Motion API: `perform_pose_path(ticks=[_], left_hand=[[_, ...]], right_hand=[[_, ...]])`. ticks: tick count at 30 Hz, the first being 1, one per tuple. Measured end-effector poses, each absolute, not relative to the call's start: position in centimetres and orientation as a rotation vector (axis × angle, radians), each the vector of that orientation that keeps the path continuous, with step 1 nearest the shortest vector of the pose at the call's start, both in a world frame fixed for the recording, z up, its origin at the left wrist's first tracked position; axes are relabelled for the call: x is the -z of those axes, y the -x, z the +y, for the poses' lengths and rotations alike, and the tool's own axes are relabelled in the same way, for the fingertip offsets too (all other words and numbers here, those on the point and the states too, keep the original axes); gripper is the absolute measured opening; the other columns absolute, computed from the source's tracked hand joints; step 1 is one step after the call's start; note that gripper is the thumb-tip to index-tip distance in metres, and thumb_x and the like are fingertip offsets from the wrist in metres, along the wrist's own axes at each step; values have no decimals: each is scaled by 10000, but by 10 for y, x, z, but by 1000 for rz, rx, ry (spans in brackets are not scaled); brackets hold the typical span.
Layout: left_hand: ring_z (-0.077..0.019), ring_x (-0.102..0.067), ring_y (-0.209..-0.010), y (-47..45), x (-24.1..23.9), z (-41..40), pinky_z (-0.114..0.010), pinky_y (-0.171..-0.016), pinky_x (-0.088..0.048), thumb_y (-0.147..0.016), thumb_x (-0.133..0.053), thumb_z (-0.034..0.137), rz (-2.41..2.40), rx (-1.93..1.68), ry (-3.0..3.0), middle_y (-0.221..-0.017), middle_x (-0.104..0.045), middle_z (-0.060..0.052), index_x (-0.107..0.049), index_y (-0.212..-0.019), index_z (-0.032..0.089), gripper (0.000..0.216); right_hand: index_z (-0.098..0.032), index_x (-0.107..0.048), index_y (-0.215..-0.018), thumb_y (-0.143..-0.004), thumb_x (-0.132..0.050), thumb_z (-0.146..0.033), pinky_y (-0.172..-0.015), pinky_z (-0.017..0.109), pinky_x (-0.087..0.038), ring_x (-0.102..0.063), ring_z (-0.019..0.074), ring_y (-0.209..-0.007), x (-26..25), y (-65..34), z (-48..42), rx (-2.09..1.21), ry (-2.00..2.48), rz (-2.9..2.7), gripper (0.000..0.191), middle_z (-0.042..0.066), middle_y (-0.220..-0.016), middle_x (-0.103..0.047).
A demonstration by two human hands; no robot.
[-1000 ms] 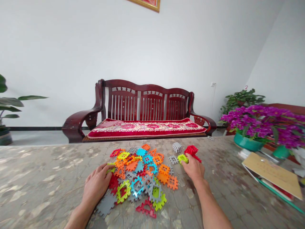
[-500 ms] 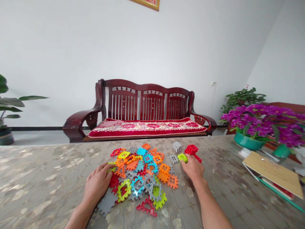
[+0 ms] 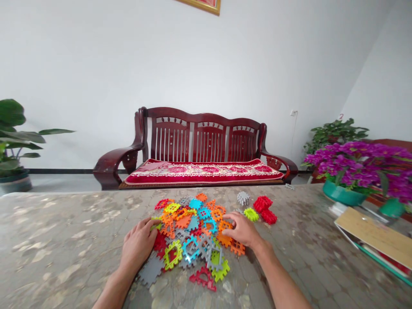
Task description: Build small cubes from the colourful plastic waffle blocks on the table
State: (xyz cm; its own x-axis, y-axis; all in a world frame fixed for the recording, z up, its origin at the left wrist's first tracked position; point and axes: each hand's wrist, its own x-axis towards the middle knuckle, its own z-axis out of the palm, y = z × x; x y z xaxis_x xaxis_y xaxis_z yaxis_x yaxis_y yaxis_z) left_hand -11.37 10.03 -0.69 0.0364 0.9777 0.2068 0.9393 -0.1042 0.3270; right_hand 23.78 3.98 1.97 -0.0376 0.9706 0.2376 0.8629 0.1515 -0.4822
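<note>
My left hand rests at the left edge of a heap of toothed plastic interlocking tiles, its thumb and fingers closed about a lime-green tile that is partly hidden. My right hand is over the heap's right side, thumb and fingers apart, holding nothing, close to orange tiles. Blue, grey and red tiles lie in the heap. Beyond my right hand are a grey stack, a lime-green stack and two red stacks side by side.
The patterned tabletop carries purple flowers in a teal pot and a brown envelope on papers at the right. A wooden bench with a red floral cover stands behind the table.
My right hand has left the lime-green stack and moved left and nearer, over the orange tiles, its fingers parted. My left hand stays by the same green tile. The view has shifted slightly.
</note>
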Motion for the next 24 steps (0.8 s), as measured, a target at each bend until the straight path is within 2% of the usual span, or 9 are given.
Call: perform_pose_path(ticks=[4,7,11,13,16,18,19,21,24], left_hand=[[-244,-550,-1211,113,5,99,-437,-1030,-390,-887,-355,272,2029,-598,-2180,-1338,-587,-48,-676,-1140,307,410],[-246,-554,-1205,111,2,97,-432,-1024,-397,-878,-371,264,2042,-599,-2167,-1330,-596,-38,-677,-1137,310,403],[-241,-550,-1209,109,-1,94,-426,-1026,-395,-872,-370,248,2037,-604,-2162,-1328,-597,-37,-678,-1133,301,407],[-239,-545,-1213,109,-1,94,-423,-1029,-391,-875,-361,244,2032,-611,-2158,-1327,-596,-45,-679,-1131,294,411],[-240,-545,-1208,110,-1,94,-420,-1031,-386,-879,-358,246,2023,-621,-2154,-1317,-600,-52,-682,-1130,287,412],[-248,-542,-1210,110,-1,94,-428,-1030,-383,-877,-358,246,2016,-620,-2152,-1317,-600,-56,-684,-1130,282,414],[-252,-540,-1212,110,-1,94,-432,-1029,-383,-876,-359,246,2013,-618,-2149,-1322,-596,-57,-684,-1130,282,414],[-255,-537,-1214,110,-1,94,-433,-1026,-381,-876,-364,248,2017,-620,-2139,-1330,-591,-55,-683,-1131,284,410],[-245,-545,-1200,109,-3,92,-411,-1015,-389,-874,-377,245,2021,-636,-2125,-1327,-595,-54,-678,-1131,282,398]], right_hand=[[-257,-705,-1065,-689,-722,-306,-896,332,-449,-609,215,-1009,-20,-231,37,-194,1734,-1969,379,40,-1077,-689],[-262,-694,-1087,-715,-724,-320,-957,353,-423,-585,215,-1070,-26,-220,34,-118,1677,-2001,378,34,-1127,-681],[-284,-670,-1144,-701,-753,-436,-1019,397,-378,-547,235,-1142,-39,-199,28,-118,1552,-2109,475,36,-1217,-650],[-284,-641,-1201,-686,-750,-525,-1038,414,-361,-527,253,-1177,-42,-188,23,-188,1493,-2160,579,56,-1277,-616],[-292,-515,-1356,-581,-771,-638,-1081,445,-317,-448,296,-1275,-41,-171,14,-312,1434,-2267,886,85,-1428,-488],[-317,-410,-1429,-515,-803,-630,-1125,474,-247,-348,323,-1355,-36,-160,8,-353,1434,-2339,1043,79,-1518,-366],[-329,-381,-1443,-520,-811,-594,-1138,484,-214,-310,327,-1378,-34,-155,5,-351,1449,-2358,1052,72,-1540,-325],[-334,-399,-1429,-613,-777,-468,-1139,475,-213,-323,310,-1373,-29,-149,3,-306,1485,-2343,908,61,-1533,-337],[-311,-563,-1286,-712,-648,-252,-1074,411,-324,-474,252,-1239,-23,-149,7,-199,1487,-2252,584,43,-1372,-532]])
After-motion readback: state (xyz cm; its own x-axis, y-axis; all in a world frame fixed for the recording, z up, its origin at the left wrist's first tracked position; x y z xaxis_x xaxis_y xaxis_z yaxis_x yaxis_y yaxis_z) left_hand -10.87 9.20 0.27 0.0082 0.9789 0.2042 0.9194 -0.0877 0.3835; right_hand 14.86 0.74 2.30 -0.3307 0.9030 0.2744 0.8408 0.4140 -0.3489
